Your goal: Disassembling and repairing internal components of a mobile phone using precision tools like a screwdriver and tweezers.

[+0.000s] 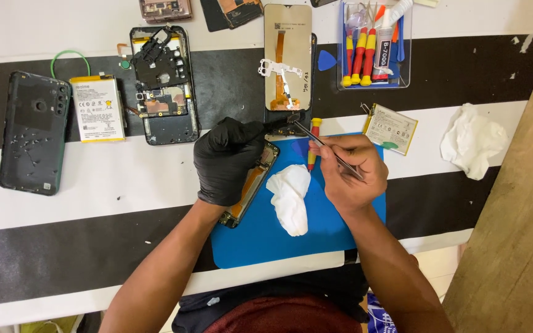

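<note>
Your black-gloved left hand (228, 160) clamped the opened dark phone frame (249, 185) on the blue rectangular mat (266, 240) | your bare right hand (351, 172) pinched slim metal tweezers (322, 143), tips at the frame's top edge.

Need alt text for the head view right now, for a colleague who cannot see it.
A gloved left hand steadies an opened phone frame on a blue mat while the bare right hand holds tweezers at its top end. White tissue lies between the hands; other phone parts, batteries and a tool tray lie about.
</note>
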